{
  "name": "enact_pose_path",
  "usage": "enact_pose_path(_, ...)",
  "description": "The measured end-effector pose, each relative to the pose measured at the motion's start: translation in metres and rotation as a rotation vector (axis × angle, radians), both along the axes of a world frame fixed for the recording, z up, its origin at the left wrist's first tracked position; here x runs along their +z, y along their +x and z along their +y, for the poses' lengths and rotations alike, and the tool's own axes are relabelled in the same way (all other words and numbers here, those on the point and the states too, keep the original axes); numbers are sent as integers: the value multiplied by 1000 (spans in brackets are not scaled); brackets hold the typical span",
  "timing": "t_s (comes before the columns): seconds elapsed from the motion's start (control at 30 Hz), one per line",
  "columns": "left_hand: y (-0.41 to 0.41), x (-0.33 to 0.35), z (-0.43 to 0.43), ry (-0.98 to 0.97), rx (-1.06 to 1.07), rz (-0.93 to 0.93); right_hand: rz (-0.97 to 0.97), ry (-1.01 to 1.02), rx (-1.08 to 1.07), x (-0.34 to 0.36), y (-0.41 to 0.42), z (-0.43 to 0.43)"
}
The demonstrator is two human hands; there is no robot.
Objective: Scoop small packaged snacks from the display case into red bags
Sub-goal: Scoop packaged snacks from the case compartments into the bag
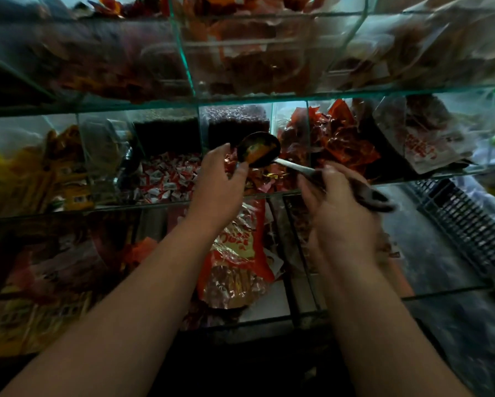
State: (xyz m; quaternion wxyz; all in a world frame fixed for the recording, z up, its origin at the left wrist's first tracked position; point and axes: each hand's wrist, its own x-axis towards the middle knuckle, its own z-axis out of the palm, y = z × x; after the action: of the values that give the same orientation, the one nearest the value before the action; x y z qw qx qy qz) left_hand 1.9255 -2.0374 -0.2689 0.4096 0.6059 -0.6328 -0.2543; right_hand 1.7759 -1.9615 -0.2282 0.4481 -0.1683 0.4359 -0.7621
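Orange snack packet (259, 152) is held in dark round metal ladle (249, 140), handle gripped by right hand (341, 213), rim pinched by left hand (217, 181); bagging not yet done.

Snack shop, pretty sure, bulk pick-and-mix kind. Tiered glass display case (240, 97), three levels stepping down toward camera. Glass dividers (183, 53) split each tier into bins, one snack type heaped per bin. Middle tier: yellow packets (65, 179) toward left edge, red-white wrapped candies (166, 179) near centre, red crinkly packets (338, 138) right of centre, white pouches (424, 144) further right. Big foil bags (235, 253) in bottom tier. Metal ladle (259, 150) over middle tier. Black plastic crate (470, 224) just past case's right edge.
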Motion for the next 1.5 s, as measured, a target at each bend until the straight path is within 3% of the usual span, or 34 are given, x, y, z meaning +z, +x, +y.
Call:
enact_pose_path(0.03,3,-2,7,-16,29,33,237,-58,9,-5,1,-12)
enact_pose_path(0.13,15,-17,41,-59,49,77,1284,-332,203,-23,-11,-42)
enact_pose_path(0.17,19,-23,54,-59,51,75,1510,-344,300,-27,-17,-49)
enact_pose_path(0.2,23,-29,65,-58,57,61,1616,-332,368,-29,-22,-53)
enact_pose_path(0.27,29,-40,81,-60,76,28,1570,-401,362,-34,-27,-57)
enact_pose_path(0.33,34,-50,89,-42,89,22,1362,-467,234,-41,-21,-52)
enact_pose_path(0.43,37,-59,95,-8,83,-11,771,-206,126,-43,-3,-46)
enact_pose_path(0.5,40,-65,98,42,53,-127,405,-25,187,-35,5,-48)
enact_pose_path(0.6,48,-79,104,243,23,-333,89,28,345,-29,1,-50)
enact_pose_path(0.63,50,-84,107,288,27,-389,101,40,349,-29,-2,-50)
enact_pose_path(0.77,52,-103,107,435,97,-459,500,230,235,-47,-1,-47)
enact_pose_path(0.87,48,-103,92,550,103,-499,641,386,245,-58,1,-53)
enact_pose_path(1.0,51,-81,71,598,76,-529,717,321,198,-68,-7,-29)
enact_pose_path(1.1,63,-56,62,542,114,-361,1070,314,266,-93,-7,13)
enact_pose_path(1.2,75,-26,61,459,159,-166,1431,361,538,-115,-3,42)
enact_pose_path(1.33,89,2,72,427,95,-122,1302,421,635,-119,4,49)
enact_pose_path(1.5,106,-1,78,418,158,-96,1415,316,474,-120,12,50)
